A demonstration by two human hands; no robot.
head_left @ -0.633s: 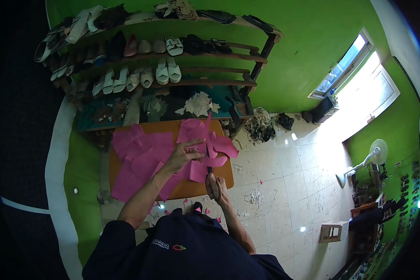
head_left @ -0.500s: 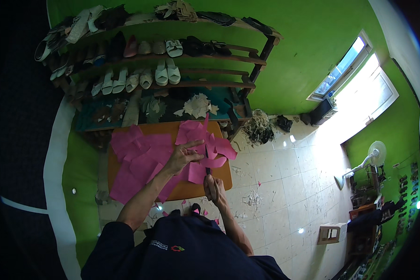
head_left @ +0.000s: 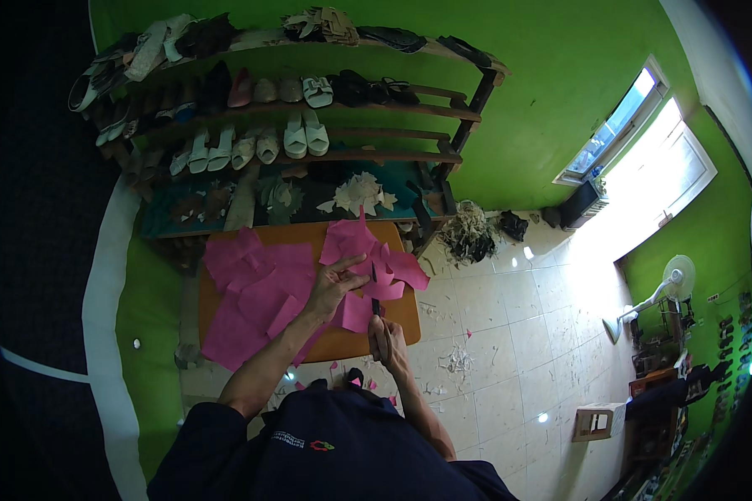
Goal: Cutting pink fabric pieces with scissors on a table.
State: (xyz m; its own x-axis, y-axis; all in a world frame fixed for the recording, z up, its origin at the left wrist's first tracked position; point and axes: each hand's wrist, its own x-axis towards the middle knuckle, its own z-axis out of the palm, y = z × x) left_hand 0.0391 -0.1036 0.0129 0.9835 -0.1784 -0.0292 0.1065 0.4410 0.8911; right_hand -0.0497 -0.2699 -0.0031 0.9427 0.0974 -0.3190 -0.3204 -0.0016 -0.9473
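Note:
My right hand (head_left: 386, 339) is closed round the handles of dark scissors (head_left: 376, 307), in front of the orange-brown table's near right part. The scissor blades point away from me and lie at a curved pink sheet piece (head_left: 384, 290). On the other side of the cut, my left hand (head_left: 336, 284) pinches the edge of that pink piece, though its fingertips are partly hard to make out. More pink sheets (head_left: 259, 288) lie overlapping across the left of the tabletop (head_left: 342, 344), and further cut pink pieces (head_left: 347, 240) lie beyond my hands.
A wooden rack (head_left: 393, 154) with rows of shoes and sandals stands behind the table. Pale scraps (head_left: 361, 194) lie on its lowest shelf. A heap of offcuts (head_left: 470, 234) sits on the tiled floor (head_left: 510, 334), with loose trimmings scattered about. A white fan (head_left: 678, 275) stands at the right.
The pink strip at the blades has shifted and hangs differently. My left fingers, spread outward before, are now drawn in closer to the pink piece. The whole view has shifted slightly.

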